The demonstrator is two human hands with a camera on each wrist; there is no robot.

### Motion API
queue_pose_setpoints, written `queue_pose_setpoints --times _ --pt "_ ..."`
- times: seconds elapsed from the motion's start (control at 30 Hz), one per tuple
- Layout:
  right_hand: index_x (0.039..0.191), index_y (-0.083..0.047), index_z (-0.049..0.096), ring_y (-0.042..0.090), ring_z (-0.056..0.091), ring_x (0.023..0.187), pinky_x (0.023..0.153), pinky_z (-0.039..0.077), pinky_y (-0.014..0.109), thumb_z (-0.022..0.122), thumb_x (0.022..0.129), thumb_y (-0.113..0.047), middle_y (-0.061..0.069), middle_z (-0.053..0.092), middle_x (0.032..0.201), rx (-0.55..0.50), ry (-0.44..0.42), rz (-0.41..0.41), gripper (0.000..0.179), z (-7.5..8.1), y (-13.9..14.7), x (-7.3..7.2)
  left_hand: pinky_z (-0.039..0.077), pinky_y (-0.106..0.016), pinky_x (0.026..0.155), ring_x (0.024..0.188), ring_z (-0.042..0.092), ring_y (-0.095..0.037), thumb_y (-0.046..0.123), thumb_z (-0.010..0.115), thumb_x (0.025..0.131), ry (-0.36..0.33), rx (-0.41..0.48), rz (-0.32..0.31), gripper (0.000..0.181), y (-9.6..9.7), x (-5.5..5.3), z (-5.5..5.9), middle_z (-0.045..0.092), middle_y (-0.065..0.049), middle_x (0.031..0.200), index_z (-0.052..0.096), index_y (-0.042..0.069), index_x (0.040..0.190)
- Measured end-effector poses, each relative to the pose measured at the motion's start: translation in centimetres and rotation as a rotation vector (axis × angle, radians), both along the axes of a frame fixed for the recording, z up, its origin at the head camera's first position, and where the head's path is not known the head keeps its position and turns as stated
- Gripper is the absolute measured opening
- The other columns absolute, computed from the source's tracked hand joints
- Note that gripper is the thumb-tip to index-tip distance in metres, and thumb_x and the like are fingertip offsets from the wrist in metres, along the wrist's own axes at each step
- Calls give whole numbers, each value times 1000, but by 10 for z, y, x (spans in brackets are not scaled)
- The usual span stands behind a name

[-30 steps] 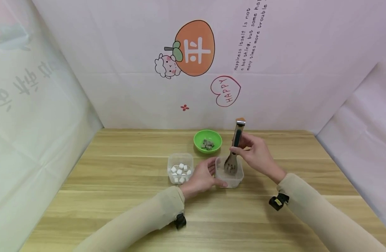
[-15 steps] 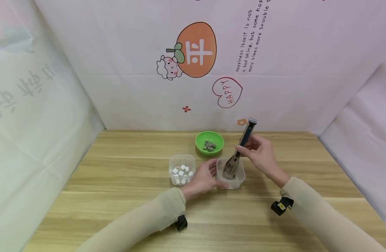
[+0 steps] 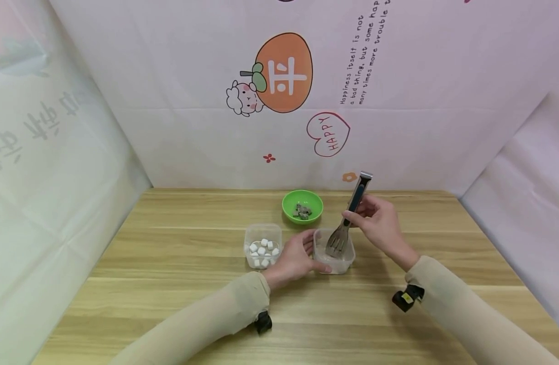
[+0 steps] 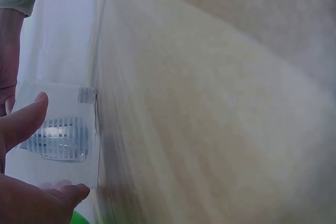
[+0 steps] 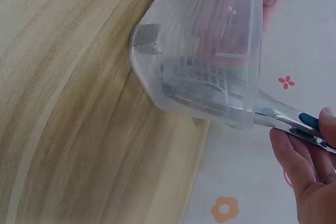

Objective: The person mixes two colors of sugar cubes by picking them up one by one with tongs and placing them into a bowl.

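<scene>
My right hand [image 3: 381,225] holds metal kitchen tongs [image 3: 354,200] by their dark-gripped handle. Their slotted head [image 3: 337,243] is down inside a clear plastic container [image 3: 347,263], and the handle leans to the right. My left hand [image 3: 294,258] steadies that container, thumb along its near side and fingers at its left and back. In the right wrist view a small grey cube [image 5: 147,39] shows through the container's wall near the bottom. The left wrist view shows the slotted tongs head [image 4: 60,139] through the plastic, between thumb and fingers.
Behind the container stands a green bowl [image 3: 289,213] with several grey pieces [image 3: 302,211] in it. Left of my left hand is another clear container [image 3: 263,230] with several white cubes [image 3: 261,251]. A printed cloth [image 3: 192,147] hangs at the table's [image 3: 179,284] back edge.
The tongs have tipped from nearly upright to leaning right at the top, and my right hand has shifted slightly right. Their head has moved a little within the container. My left hand stays on it.
</scene>
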State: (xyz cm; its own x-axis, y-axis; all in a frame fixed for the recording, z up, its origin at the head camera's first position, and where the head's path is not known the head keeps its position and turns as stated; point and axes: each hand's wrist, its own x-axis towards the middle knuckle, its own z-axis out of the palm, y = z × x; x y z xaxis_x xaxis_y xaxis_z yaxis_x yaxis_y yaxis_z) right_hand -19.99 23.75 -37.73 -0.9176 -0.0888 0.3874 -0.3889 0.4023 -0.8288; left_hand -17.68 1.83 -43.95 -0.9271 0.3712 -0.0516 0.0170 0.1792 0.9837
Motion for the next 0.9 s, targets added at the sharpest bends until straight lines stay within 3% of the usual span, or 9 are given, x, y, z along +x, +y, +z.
queue_pose_setpoints --times 0.27,0.6,0.73,0.9 --pt "103 12 66 21 75 70 67 68 40 79 93 0 26 72 90 -106 -79 -16 20 5 1 -1 40 -37 121 146 46 -33 -5 95 70 -1 -12 -1 106 1 0 0 47 -16 160 37 -4 159" --pt "109 15 60 18 76 70 69 67 38 77 94 2 6 74 83 -255 -172 -9 26 37 11 -4 41 -38 120 145 47 -33 -4 95 69 -17 -21 0 107 3 1 -1 46 -17 161 38 -3 159" --pt "110 14 58 19 76 70 71 67 38 78 94 2 7 74 82 -347 -214 -4 28 52 11 -10 41 -37 120 144 48 -32 -5 95 68 -13 -11 -1 106 3 0 -2 47 -17 160 39 -3 158" --pt "109 8 61 19 76 74 74 67 39 80 94 -6 6 75 86 -345 -214 -81 28 60 3 -26 42 -37 119 144 49 -33 -7 94 68 -6 6 -6 104 3 -1 -1 48 -18 158 41 -4 157"
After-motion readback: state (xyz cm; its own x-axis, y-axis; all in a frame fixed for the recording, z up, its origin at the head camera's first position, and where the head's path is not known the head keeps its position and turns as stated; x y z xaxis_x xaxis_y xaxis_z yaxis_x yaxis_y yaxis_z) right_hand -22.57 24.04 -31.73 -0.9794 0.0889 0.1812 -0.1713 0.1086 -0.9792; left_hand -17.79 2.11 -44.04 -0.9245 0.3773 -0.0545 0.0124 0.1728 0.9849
